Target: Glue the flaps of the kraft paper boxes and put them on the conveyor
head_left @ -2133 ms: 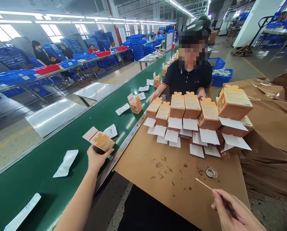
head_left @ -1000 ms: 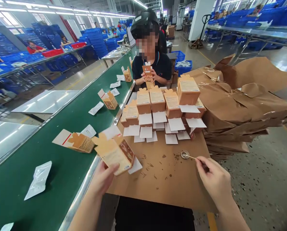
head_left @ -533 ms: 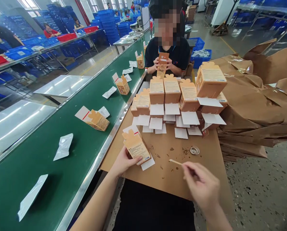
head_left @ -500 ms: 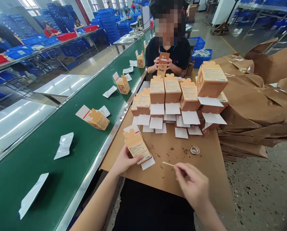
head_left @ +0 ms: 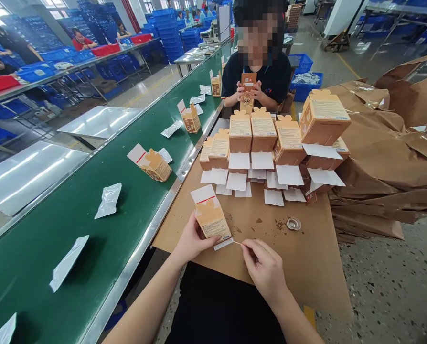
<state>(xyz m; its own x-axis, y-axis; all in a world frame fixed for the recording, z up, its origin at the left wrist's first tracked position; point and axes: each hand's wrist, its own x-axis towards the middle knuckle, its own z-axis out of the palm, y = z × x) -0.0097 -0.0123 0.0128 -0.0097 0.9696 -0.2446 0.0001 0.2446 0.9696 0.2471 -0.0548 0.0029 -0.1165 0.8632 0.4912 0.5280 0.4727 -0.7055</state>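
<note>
My left hand (head_left: 197, 237) holds a tan cardboard box (head_left: 211, 219) upright on the brown cardboard sheet (head_left: 271, 258), with a white paper flap (head_left: 202, 193) standing at its top and a white card (head_left: 223, 244) at its lower edge. My right hand (head_left: 263, 268) pinches a thin wooden stick (head_left: 237, 242), whose tip is close to that lower edge. Contact between tip and card is too small to tell. Beyond the hands stand rows of similar tan boxes (head_left: 263, 136) with white cards beneath them. A small metal dish (head_left: 293, 223) sits among brown specks on the sheet.
A green conveyor belt (head_left: 91, 200) runs along my left, carrying boxes and plastic sachets. Brown paper bags (head_left: 381, 177) are piled at right. Across the sheet, a co-worker's hands hold a box (head_left: 248, 91). Blue crates (head_left: 301, 86) stand behind.
My right hand has moved left from near the metal dish to the box, bringing the stick along. The box in my left hand has turned, and its white flap now shows at the top.
</note>
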